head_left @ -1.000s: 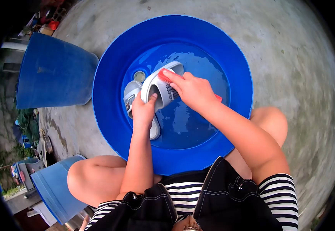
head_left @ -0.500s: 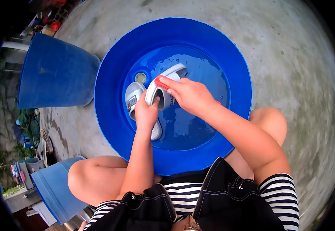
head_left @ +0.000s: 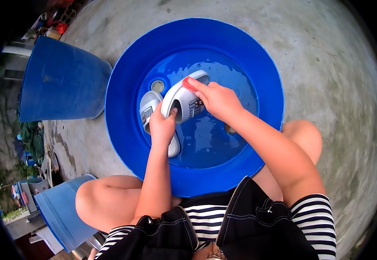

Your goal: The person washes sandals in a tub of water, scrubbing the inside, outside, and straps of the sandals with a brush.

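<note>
My left hand (head_left: 162,125) grips a light grey slide sandal (head_left: 184,104) by its heel end, thumb inside the opening, and holds it tilted above the water. A cartoon figure decorates the sandal's strap. My right hand (head_left: 219,100) pinches a red scrubbing brush (head_left: 190,84), its bristles against the sole's upper edge near the strap. The matching sandal (head_left: 150,103) lies in the blue tub (head_left: 125,130), partly hidden behind my left hand. Shallow water (head_left: 214,143) covers the tub's floor.
A large blue bucket (head_left: 63,82) lies on its side left of the tub. A lighter blue bin (head_left: 65,208) is by my left knee. The tub has a round drain plug (head_left: 157,86). Concrete floor (head_left: 323,78) surrounds it.
The brush in my right hand has slid up and right along the sandal's edge. The strap's picture shows more fully now. My left hand keeps its hold, shifted very slightly.
</note>
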The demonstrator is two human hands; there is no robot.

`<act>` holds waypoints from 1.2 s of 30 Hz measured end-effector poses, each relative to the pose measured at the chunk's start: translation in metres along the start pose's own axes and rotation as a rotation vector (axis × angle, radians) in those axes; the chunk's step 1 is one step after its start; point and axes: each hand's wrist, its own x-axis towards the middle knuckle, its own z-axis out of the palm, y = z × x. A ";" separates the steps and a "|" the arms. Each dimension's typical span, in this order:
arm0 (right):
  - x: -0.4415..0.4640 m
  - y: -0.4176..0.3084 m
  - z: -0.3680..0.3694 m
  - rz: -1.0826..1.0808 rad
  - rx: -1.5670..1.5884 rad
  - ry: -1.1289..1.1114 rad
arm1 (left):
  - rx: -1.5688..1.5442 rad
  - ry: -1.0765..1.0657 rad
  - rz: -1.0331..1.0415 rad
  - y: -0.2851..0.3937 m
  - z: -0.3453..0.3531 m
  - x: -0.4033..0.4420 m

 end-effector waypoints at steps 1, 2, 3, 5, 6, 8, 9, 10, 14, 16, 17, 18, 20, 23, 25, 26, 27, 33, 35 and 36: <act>0.006 0.013 0.001 0.057 -0.035 -0.030 | 0.043 -0.004 -0.003 -0.001 0.000 0.002; 0.013 0.028 0.003 0.147 -0.087 -0.056 | 0.041 -0.004 0.005 0.000 0.000 0.005; 0.018 0.041 -0.001 0.296 -0.173 -0.170 | 0.016 -0.002 -0.002 0.002 0.001 0.003; 0.023 0.079 0.015 0.532 -0.263 -0.169 | -0.009 0.000 -0.010 0.001 0.000 0.001; 0.020 0.089 0.020 0.529 -0.267 -0.166 | -0.014 -0.004 -0.019 -0.001 0.000 0.002; 0.015 0.105 0.029 0.694 -0.277 -0.174 | -0.026 -0.003 -0.028 -0.005 0.001 0.002; 0.016 0.102 0.034 0.680 -0.285 -0.273 | -0.068 -0.004 -0.030 -0.007 0.001 0.003; 0.018 0.102 0.036 0.679 -0.286 -0.273 | -0.110 -0.005 -0.033 -0.009 0.002 0.004; 0.020 0.029 0.012 0.151 0.116 -0.085 | -0.123 0.018 -0.042 -0.015 0.003 0.006; 0.008 -0.011 -0.011 -0.006 0.213 -0.102 | -0.114 0.028 -0.038 -0.017 0.003 0.008; 0.000 -0.024 -0.013 -0.075 0.179 -0.135 | -0.111 0.026 -0.041 -0.017 0.002 0.008; -0.007 -0.031 -0.013 -0.145 0.145 -0.168 | -0.105 0.030 -0.038 -0.017 0.001 0.009; -0.010 -0.028 -0.007 -0.150 0.107 -0.108 | -0.095 0.031 -0.036 -0.017 0.000 0.007; 0.009 0.011 0.009 0.105 -0.015 -0.011 | -0.050 0.042 -0.022 -0.011 0.002 0.008; -0.001 -0.005 0.000 0.022 0.044 -0.016 | 0.021 0.033 -0.008 -0.005 0.001 0.005; -0.009 -0.017 -0.003 -0.063 0.102 -0.025 | 0.019 0.035 -0.009 -0.007 0.002 0.005; -0.020 -0.030 0.000 -0.131 0.126 -0.015 | -0.052 0.037 -0.014 -0.011 0.003 0.006; 0.006 0.001 -0.002 0.067 -0.009 -0.063 | -0.086 0.034 -0.029 -0.011 0.004 0.006; 0.011 0.010 0.004 0.039 0.020 -0.023 | -0.056 0.023 -0.024 -0.010 0.003 0.007; 0.005 -0.001 0.001 -0.010 0.033 -0.014 | -0.065 0.033 -0.006 -0.010 0.003 0.006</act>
